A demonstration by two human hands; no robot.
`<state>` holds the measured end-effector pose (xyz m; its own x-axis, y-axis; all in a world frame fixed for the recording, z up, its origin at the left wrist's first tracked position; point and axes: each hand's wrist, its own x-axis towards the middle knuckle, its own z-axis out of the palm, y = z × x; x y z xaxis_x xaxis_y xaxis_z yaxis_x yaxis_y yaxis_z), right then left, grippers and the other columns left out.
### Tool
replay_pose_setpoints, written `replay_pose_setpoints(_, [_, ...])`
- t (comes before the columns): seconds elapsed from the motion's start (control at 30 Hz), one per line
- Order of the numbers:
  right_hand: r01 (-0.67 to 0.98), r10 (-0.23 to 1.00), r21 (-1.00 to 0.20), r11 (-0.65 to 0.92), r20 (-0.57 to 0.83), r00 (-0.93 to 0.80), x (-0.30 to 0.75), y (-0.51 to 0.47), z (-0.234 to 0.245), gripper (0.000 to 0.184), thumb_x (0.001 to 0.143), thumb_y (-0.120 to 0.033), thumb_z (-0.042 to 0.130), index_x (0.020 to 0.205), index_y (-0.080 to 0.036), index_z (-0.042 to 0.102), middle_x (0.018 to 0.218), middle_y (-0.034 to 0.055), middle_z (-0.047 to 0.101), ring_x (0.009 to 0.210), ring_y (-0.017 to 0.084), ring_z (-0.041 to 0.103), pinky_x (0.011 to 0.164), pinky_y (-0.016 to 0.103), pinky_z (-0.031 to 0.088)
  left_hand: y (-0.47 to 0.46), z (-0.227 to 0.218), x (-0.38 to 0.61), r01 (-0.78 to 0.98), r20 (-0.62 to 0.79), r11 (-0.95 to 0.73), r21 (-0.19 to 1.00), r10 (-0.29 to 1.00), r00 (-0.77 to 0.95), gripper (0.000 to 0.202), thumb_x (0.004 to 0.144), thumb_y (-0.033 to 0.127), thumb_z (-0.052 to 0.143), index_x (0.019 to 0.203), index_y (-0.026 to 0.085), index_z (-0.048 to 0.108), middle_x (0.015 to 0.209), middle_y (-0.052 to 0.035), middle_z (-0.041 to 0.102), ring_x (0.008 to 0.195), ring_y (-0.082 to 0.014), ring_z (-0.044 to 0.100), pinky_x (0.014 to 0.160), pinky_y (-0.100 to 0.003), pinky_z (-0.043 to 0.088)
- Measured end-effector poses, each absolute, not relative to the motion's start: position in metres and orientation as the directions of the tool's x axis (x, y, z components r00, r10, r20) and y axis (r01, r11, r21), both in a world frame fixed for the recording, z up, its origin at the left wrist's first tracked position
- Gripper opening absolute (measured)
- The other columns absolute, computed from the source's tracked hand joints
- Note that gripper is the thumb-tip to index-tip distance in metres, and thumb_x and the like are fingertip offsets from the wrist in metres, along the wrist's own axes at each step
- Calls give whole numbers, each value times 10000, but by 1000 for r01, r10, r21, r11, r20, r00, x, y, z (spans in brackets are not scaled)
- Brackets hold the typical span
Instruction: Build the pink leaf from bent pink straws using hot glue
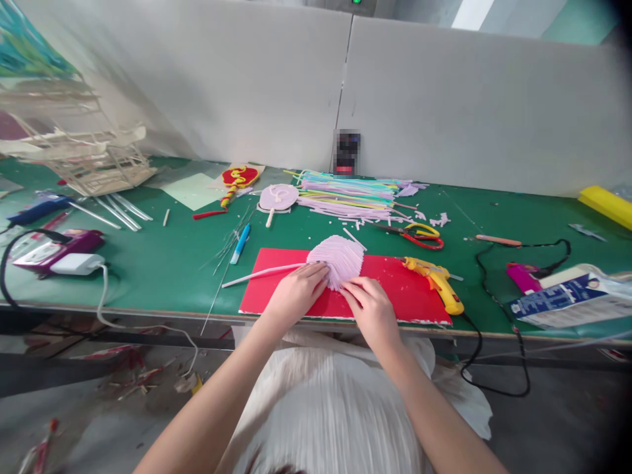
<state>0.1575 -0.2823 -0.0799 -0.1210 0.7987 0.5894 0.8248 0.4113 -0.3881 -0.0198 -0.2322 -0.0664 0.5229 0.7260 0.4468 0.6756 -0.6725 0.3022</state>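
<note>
On the red board [284, 299] lies a lilac leaf-shaped piece [338, 257] made of pipe cleaners set side by side in slanting rows. My left hand [302, 286] presses on its left side with fingers close together, and the thumb side is partly hidden. A long pale lilac strip [261, 271] runs left from beneath those fingers. At the lower right edge of the piece, my right hand [370, 303] pinches the rim between thumb and fingertips. A short loose lilac pipe cleaner [354, 238] lies by the upper right edge.
A yellow glue gun [437, 283] rests on the board's right end, its cord hanging off the table. Behind are red-and-yellow scissors [419, 235], bundled pipe cleaners [345, 196] and a lilac round fan [278, 197]. A blue pen-like tool [240, 243] and power strip [59, 251] lie left.
</note>
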Motion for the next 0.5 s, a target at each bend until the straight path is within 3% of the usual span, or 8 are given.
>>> replay_pose_setpoints(0.23, [841,790,-338,422,592,-158,157,-283,-82,237,912,-239,474,1007,-201,687,937,86,661,894,206,604,827,361,500,-232,-66,-19,669,440,-681,297,720,537,298,913,192,439,1166,161,594,1216,-91,626,1117,-206,589,964,-350,481])
replay_pose_setpoints(0.5, [820,783,-371,436,606,-142,158,-285,-84,237,911,-224,471,1015,-215,683,946,86,663,905,204,615,839,372,507,-233,-65,-20,660,442,-715,231,681,583,284,921,197,426,1139,198,608,1217,-93,616,1154,-222,559,956,-374,486])
